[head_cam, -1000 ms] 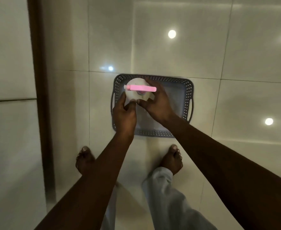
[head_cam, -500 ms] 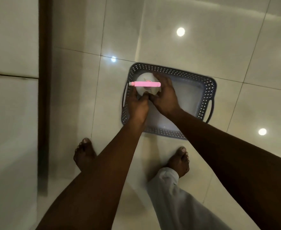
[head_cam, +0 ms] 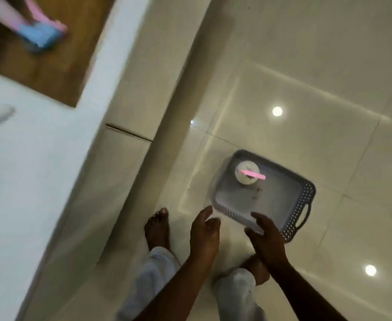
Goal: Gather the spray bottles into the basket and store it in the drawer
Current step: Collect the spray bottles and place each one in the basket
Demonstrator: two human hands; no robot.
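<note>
A grey perforated basket [head_cam: 302,212] sits on the glossy floor tiles. A white spray bottle with a pink head [head_cam: 248,174] stands upright in its far left corner. My left hand [head_cam: 204,230] hovers open above the floor, just left of the basket's near corner. Over the basket's near rim my right hand [head_cam: 265,237] is open too, holding nothing. Another spray bottle with a blue and pink head [head_cam: 38,35] lies blurred on the wooden surface at top left.
A white counter [head_cam: 40,158] with a wooden inset [head_cam: 58,72] fills the left side, with cabinet fronts [head_cam: 130,172] below it. My bare feet [head_cam: 157,228] stand on the tiles close to the basket. The picture is motion-blurred.
Both hands have let go of the white bottle, which now stands alone in the basket, and pulled back toward me. The view has swung up and left, showing the counter.
</note>
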